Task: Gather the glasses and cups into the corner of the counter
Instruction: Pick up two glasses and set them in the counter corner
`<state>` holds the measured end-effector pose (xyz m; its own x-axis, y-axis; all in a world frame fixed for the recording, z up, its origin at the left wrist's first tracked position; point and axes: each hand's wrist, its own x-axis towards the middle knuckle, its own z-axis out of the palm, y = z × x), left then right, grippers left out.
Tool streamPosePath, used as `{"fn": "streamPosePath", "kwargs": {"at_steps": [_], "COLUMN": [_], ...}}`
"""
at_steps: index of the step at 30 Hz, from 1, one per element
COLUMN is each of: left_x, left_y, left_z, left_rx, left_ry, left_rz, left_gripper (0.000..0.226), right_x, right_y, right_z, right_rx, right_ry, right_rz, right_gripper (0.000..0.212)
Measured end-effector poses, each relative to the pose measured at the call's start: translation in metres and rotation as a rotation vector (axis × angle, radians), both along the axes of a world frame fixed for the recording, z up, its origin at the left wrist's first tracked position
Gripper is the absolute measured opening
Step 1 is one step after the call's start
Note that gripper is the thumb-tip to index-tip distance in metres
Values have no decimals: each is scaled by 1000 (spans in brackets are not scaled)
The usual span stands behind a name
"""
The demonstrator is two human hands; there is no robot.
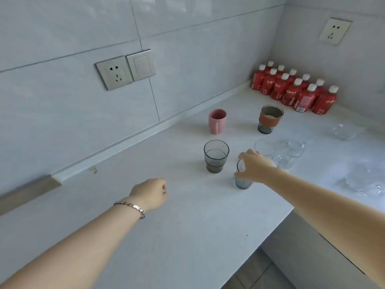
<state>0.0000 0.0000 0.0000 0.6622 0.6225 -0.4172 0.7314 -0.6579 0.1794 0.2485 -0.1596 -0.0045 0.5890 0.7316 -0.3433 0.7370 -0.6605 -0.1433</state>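
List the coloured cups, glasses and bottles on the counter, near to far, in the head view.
Ribbed blue-grey glass held by the right hand → smoky grey glass → pink mug → red bottles. The orange-sleeved glass lies about level with the mug, so it is left out.

red bottles (291,94) bear white lettering (too blurred)
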Motion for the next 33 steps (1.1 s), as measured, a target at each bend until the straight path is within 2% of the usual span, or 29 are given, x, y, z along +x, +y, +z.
{"fn": "streamPosePath", "kwargs": {"at_steps": [3, 4, 7, 11, 13, 16, 19, 22, 26, 28, 33], "left_x": [45, 58, 98, 155, 184, 210, 208, 171, 74, 14, -140], "left_y": [1, -1, 3, 4, 8, 13, 12, 5, 1, 6, 29], "left_z": [-11, -12, -20, -33, -41, -55, -67, -70, -60, -52, -42], "left_rx": [-32, -42, -53, -127, -169, -128, -82, -95, -130, -124, 17], "left_ry": [4, 12, -56, -250, -220, -94, -160, -338, -577, -614, -563], "left_rz": [31, 40, 102, 158, 108, -2, 49, 219, 469, 571, 818], "left_gripper": [32, 36, 54, 98, 115, 116, 102, 94, 86, 85, 86], "right_x": [31, 36, 55, 72, 80, 86, 81, 65, 21, -13, -135], "right_y": [-2, -3, -2, -3, -3, -1, 9, 25, 57, 79, 139], "right_z": [-13, -18, -35, -41, -41, -35, -29, -23, -15, -11, -6], "right_rx": [-135, -184, -147, -77, -27, 56, 104, 140, 155, 147, 150], "right_ry": [-40, -12, 53, 144, 205, 237, 217, 173, 174, 210, 277], "right_rz": [54, 75, 102, 76, 31, 2, 22, 96, 222, 301, 483], "right_gripper": [93, 94, 85, 85, 87, 88, 88, 88, 87, 87, 89]}}
